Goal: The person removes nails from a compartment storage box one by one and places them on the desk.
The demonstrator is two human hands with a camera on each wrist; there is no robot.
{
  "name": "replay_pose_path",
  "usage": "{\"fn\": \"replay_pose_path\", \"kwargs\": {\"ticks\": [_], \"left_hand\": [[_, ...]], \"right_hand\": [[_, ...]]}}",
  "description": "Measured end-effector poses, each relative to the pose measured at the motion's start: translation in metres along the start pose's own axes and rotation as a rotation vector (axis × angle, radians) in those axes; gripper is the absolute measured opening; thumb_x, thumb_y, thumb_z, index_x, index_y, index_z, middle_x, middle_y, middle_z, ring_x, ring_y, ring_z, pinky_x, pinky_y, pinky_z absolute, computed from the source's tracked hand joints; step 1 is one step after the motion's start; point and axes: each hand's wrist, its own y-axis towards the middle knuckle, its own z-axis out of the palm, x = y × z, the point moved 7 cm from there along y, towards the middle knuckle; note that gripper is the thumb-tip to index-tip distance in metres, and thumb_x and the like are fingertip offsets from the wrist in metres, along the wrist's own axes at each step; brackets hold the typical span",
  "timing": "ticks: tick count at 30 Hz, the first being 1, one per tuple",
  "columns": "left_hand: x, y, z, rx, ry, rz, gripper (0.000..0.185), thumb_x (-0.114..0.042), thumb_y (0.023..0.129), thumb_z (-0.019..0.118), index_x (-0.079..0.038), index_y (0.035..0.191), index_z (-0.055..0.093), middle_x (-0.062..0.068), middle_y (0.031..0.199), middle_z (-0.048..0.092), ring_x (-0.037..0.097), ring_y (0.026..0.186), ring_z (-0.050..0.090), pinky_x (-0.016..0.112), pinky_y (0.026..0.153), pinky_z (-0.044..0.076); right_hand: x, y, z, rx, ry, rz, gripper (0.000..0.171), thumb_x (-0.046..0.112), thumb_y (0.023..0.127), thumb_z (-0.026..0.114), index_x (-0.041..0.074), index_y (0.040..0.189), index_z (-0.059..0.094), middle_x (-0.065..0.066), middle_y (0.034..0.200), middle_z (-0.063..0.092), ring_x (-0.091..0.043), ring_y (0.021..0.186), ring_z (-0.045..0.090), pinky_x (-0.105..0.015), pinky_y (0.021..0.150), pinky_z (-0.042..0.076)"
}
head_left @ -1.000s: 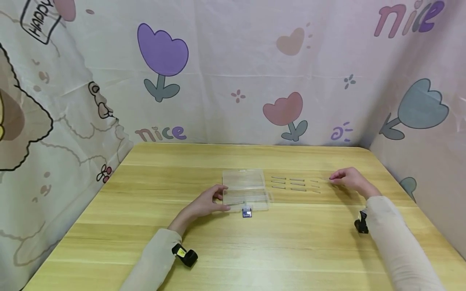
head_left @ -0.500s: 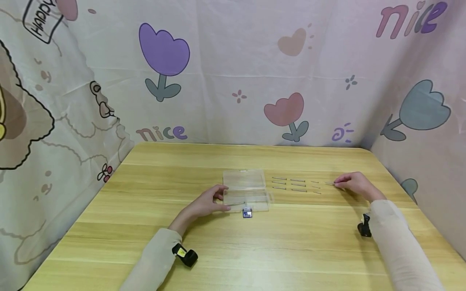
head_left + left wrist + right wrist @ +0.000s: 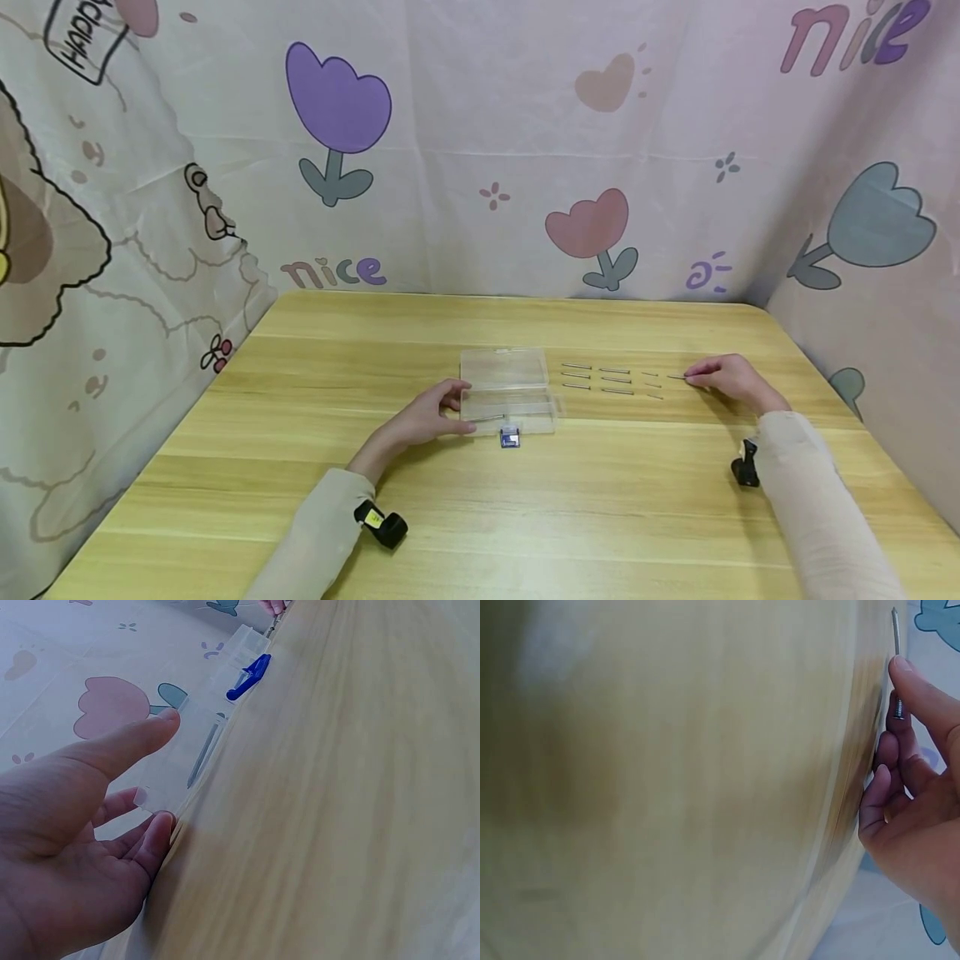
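Left hand (image 3: pixel 423 419): fingers relaxed and spread, thumb and fingertips touching the left end of the clear plastic box (image 3: pixel 507 390), not gripping it. Right hand (image 3: pixel 731 379): thumb and forefinger pinch a thin metal pin (image 3: pixel 677 377), other fingers loosely curled, low over the wooden surface (image 3: pixel 480 500). Pin sits just right of the rows of pins (image 3: pixel 609 380) laid out right of the box. One pin (image 3: pixel 491 417) lies inside the box; blue clip (image 3: pixel 509 438) at its front edge. Right wrist view is blurred, only the pin's tip and head show past the fingers. Versus 1 s ago: right hand is slightly nearer the person and lower, left hand unchanged.
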Motion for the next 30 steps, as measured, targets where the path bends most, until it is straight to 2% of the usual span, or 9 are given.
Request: {"fn": "replay_pose_path", "kwargs": {"ticks": [11,18,26,30], "left_hand": [[-0.0001,0.0002,-0.0005,0.003,0.003,0.000,0.067,-0.021,0.080,0.081,-0.005,0.136,0.048,0.007,0.122,0.054,0.022,0.103,0.047,0.035,0.084,0.042],[-0.0004,0.0001,-0.0011,0.007,-0.002,0.008,0.067,-0.021,0.080,0.081,-0.004,0.136,0.048,0.007,0.122,0.053,0.023,0.103,0.047,0.035,0.084,0.042],[-0.0004,-0.0003,-0.0011,0.007,-0.002,0.008,0.067,-0.021,0.080,0.080,-0.004,0.137,0.048,0.007,0.122,0.053,0.023,0.104,0.047,0.036,0.085,0.041],[-0.0003,0.0001,-0.0007,0.007,0.004,0.006,0.067,-0.022,0.080,0.080,-0.004,0.137,0.048,0.007,0.121,0.053,0.022,0.104,0.047,0.036,0.085,0.041]], "right_hand": [[0.0019,-0.0003,0.0019,0.013,0.002,0.006,0.024,0.010,0.091,0.067,-0.010,0.103,0.068,-0.022,0.104,0.066,-0.024,0.090,0.050,-0.034,0.076,0.038],[-0.0004,0.0002,0.0018,0.030,0.008,0.005,0.032,0.013,0.091,0.068,-0.011,0.111,0.064,-0.024,0.110,0.064,-0.024,0.093,0.051,-0.032,0.076,0.041],[-0.0005,0.0005,0.0006,0.040,0.034,-0.002,0.034,0.011,0.089,0.069,-0.012,0.113,0.063,-0.015,0.102,0.068,-0.016,0.086,0.050,-0.026,0.071,0.041],[0.0002,-0.0022,-0.0008,0.041,0.050,-0.001,0.038,0.013,0.089,0.070,-0.013,0.117,0.061,-0.018,0.106,0.066,-0.017,0.090,0.053,-0.026,0.073,0.042]]}}
